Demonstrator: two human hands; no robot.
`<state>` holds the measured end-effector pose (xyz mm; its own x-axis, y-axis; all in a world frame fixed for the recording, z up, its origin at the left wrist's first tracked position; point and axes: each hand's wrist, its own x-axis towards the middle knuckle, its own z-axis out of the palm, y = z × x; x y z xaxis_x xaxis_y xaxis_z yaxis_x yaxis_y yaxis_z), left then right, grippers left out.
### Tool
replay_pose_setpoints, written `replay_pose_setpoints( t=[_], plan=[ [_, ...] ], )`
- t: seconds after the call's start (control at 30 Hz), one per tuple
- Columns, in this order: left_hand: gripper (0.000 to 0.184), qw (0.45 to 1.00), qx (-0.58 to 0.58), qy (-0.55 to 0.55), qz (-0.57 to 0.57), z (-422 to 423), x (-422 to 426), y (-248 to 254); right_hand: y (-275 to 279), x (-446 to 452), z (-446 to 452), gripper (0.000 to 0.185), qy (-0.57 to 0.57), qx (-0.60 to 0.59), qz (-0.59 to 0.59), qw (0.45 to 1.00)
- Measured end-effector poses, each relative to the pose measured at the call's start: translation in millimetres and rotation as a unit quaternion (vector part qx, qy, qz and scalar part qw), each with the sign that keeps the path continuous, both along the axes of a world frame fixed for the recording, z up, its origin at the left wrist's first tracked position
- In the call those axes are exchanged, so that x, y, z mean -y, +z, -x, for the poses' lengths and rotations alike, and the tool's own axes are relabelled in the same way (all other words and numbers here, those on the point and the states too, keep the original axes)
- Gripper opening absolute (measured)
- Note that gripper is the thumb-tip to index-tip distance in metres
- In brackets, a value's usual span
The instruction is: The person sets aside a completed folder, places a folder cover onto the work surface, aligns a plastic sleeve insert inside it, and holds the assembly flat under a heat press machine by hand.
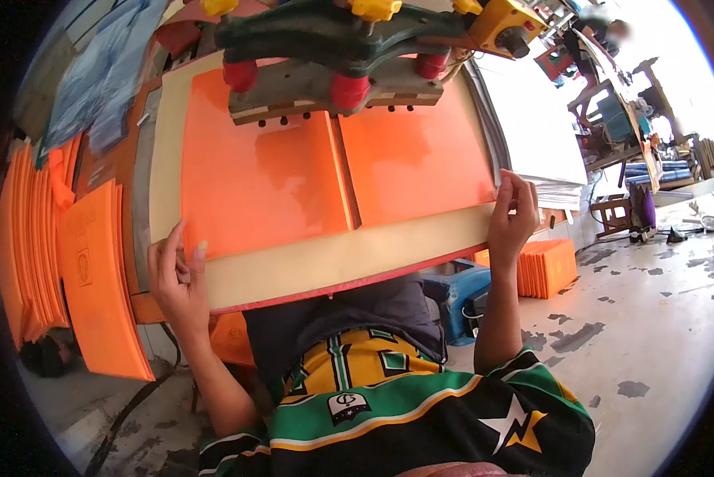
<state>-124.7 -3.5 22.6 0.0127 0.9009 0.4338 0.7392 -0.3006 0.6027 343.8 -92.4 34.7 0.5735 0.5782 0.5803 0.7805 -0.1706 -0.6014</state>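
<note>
Head view: orange cover (269,183) lies open on the board (349,256); left hand (180,278) at the front-left corner, right hand (516,213) at the front-right, both grips narrow; whether they pinch the cover, I cannot tell.

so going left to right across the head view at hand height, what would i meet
Stacked orange folders → left hand → open orange cover → right hand → purple item

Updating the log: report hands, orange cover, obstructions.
Left hand at near left corner of orange cover, right hand at near right. Cover spread flat. Machine head overhangs its far side.
</note>
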Motion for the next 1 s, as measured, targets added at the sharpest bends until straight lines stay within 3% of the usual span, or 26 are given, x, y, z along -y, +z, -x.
replay_pose_setpoints(
  t=[0.1, 0.17, 0.4, 0.53, 0.63, 0.93, 1.0],
  plan=[
    [0.042, 1.0, -0.009, 0.002, 0.01, 3, 0, -1, 2, -1, -5, 0.017, 0.005, 0.042, -0.018, 0.999],
    [0.038, 1.0, -0.009, -0.002, 0.004, 1, -1, 2, 5, 1, -20, 0.021, 0.011, 0.13, -0.002, 0.991],
    [0.033, 0.999, 0.035, -0.003, 0.018, -4, 0, 4, 38, 14, -127, 0.076, 0.013, 0.128, 0.148, 0.981],
    [0.038, 0.999, 0.046, -0.008, 0.016, -2, -1, 1, 43, 22, -184, 0.089, 0.045, 0.082, 0.275, 0.957],
    [0.038, 0.998, 0.051, -0.002, 0.026, 0, -2, 0, 35, 30, -211, 0.09, 0.081, 0.108, 0.365, 0.921],
    [0.038, 0.999, 0.037, -0.002, 0.001, -1, -2, 0, 45, 30, -179, 0.083, 0.051, 0.161, 0.336, 0.927],
    [0.037, 1.0, 0.03, 0.003, -0.003, 0, -1, -2, 46, 28, -176, 0.068, 0.052, 0.225, 0.318, 0.919]
  ],
)
